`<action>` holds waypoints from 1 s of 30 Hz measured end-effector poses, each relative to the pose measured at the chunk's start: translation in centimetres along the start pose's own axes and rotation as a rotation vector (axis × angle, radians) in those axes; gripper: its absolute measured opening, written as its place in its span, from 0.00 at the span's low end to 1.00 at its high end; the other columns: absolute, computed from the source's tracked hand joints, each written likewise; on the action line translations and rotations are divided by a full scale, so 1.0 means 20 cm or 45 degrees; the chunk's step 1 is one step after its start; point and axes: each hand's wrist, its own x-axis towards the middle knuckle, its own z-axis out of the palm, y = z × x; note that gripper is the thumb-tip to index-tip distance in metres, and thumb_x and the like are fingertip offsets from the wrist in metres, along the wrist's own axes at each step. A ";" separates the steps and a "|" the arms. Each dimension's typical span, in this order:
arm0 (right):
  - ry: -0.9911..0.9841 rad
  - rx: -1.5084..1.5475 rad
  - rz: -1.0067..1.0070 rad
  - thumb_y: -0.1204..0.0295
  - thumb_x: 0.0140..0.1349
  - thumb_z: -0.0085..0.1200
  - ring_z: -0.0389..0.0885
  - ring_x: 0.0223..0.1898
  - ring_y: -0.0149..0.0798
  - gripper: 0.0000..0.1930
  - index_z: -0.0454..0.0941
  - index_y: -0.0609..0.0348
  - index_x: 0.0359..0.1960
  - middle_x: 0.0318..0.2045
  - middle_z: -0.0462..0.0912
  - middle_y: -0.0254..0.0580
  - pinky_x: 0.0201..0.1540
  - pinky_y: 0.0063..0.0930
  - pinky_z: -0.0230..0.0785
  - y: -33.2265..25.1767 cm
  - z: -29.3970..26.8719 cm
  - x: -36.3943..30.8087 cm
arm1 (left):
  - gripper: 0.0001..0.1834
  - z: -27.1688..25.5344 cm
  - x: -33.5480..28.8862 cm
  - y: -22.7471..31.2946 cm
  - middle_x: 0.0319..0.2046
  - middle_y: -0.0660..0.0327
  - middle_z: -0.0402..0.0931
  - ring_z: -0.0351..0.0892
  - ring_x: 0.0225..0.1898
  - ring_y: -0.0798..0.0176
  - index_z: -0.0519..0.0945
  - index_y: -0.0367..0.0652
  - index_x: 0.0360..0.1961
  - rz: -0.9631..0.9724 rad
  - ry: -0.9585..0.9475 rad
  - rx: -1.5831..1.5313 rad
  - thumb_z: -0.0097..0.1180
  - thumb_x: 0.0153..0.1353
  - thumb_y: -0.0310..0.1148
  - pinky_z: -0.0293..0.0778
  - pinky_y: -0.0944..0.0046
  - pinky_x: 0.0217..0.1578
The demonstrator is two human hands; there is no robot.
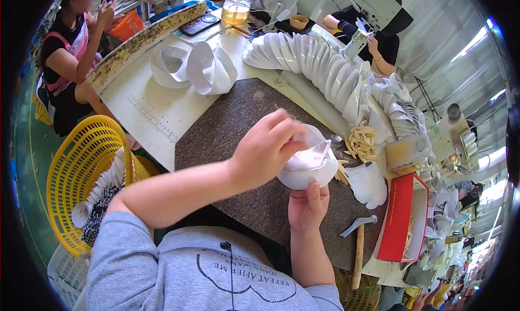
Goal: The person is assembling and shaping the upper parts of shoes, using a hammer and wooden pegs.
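Note:
My right hand (309, 207) grips a white shoe upper (297, 176) from below, its thumb pressed on the near edge. The piece is cupped, with a pale lining showing inside. Above its far left rim, my left hand (268, 146) has its fingers curled together in a pinch, slightly blurred; whatever they may hold is hidden. Both hands are over a dark speckled board (238, 121). Just right of the upper lie a pile of thin beige strips (361, 143) and several flat white pieces (367, 183).
A hammer (357, 251) and red box (394, 219) are at right. A long row of nested white pieces (309, 62) spans the back. Two white uppers (211, 70), a phone (199, 25) and a jar (236, 7) are farther left. Yellow basket (54, 175) at left; co-workers sit beyond.

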 end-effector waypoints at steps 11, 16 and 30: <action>-0.013 -0.151 -0.065 0.67 0.67 0.54 0.76 0.56 0.38 0.19 0.72 0.61 0.56 0.54 0.77 0.44 0.59 0.33 0.69 0.04 -0.01 -0.03 | 0.17 0.06 -0.24 0.11 0.36 0.59 0.77 0.78 0.37 0.56 0.81 0.46 0.43 -0.005 0.039 0.080 0.67 0.49 0.31 0.75 0.61 0.38; -0.047 -0.131 -0.011 0.71 0.65 0.56 0.76 0.55 0.39 0.17 0.73 0.62 0.54 0.53 0.77 0.44 0.60 0.36 0.67 0.06 -0.01 -0.04 | 0.15 0.02 -0.27 0.11 0.34 0.58 0.77 0.77 0.37 0.53 0.80 0.43 0.40 -0.059 -0.059 0.164 0.63 0.50 0.28 0.74 0.58 0.40; -0.074 -0.029 0.356 0.78 0.52 0.67 0.78 0.50 0.36 0.21 0.78 0.62 0.49 0.47 0.82 0.40 0.56 0.33 0.67 -0.01 0.02 -0.01 | 0.12 -0.22 -0.16 0.06 0.34 0.60 0.72 0.75 0.43 0.58 0.77 0.39 0.37 0.585 -0.650 0.351 0.56 0.50 0.31 0.70 0.53 0.58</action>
